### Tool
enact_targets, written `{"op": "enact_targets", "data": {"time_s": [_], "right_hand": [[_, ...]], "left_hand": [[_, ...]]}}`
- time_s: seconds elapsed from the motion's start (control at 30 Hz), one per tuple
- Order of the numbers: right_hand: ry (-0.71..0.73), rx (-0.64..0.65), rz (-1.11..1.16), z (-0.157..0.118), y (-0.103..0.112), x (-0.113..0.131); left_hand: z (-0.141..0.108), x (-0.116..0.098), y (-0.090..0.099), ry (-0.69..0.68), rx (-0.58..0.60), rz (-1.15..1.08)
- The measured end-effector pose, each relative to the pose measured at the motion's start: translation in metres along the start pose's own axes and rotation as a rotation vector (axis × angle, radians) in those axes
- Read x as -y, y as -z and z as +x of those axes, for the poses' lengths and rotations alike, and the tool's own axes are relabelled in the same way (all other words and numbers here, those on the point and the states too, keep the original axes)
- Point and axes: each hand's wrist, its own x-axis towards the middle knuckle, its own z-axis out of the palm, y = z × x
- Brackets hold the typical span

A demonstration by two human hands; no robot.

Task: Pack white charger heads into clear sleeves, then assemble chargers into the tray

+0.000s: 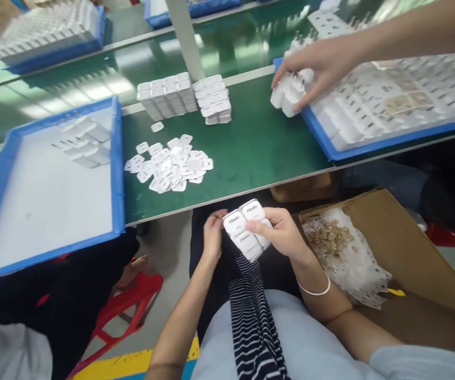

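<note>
The blue-rimmed left tray holds white adapters; right-hand fingers grip printed white cards, left fingers unclear.

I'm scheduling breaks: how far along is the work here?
Looks done: loose white pieces lie heaped on the green table. In hand: the right hand holds a bundle of printed white pieces. Seemingly left: two neat stacks behind the heap. No total shows, so the exact share is unclear.

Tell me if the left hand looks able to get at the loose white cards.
Likely yes: the left hand need only pass the green table's near edge; the loose white cards lie uncovered.
</note>
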Motion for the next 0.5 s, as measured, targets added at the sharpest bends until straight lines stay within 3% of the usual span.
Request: {"op": "enact_targets", "data": {"time_s": [0.07,0.1,0.13,0.2,0.23,0.33,0.5], "right_hand": [[-0.018,0.042,-0.025,0.005,-0.006,-0.001],[-0.015,0.066,-0.047,0.007,-0.011,-0.001],[-0.006,0.089,-0.073,0.008,-0.015,0.0],[0.026,0.129,-0.133,0.011,-0.024,0.002],[0.047,0.14,-0.157,0.012,-0.028,0.003],[0.123,0.174,-0.177,0.012,-0.033,0.004],[0.164,0.307,-0.199,0.006,-0.028,0.003]], "left_hand": [[-0.026,-0.013,0.02,-0.053,-0.368,0.023],[-0.038,-0.024,0.027,-0.169,-0.552,0.075],[-0.049,-0.035,0.032,-0.329,-0.62,0.145],[-0.06,-0.057,0.039,-0.528,-0.475,0.324],[-0.061,-0.066,0.041,-0.551,-0.355,0.366],[-0.054,-0.076,0.046,-0.433,-0.114,0.272],[-0.047,-0.07,0.054,-0.214,0.013,-0.008]]}}
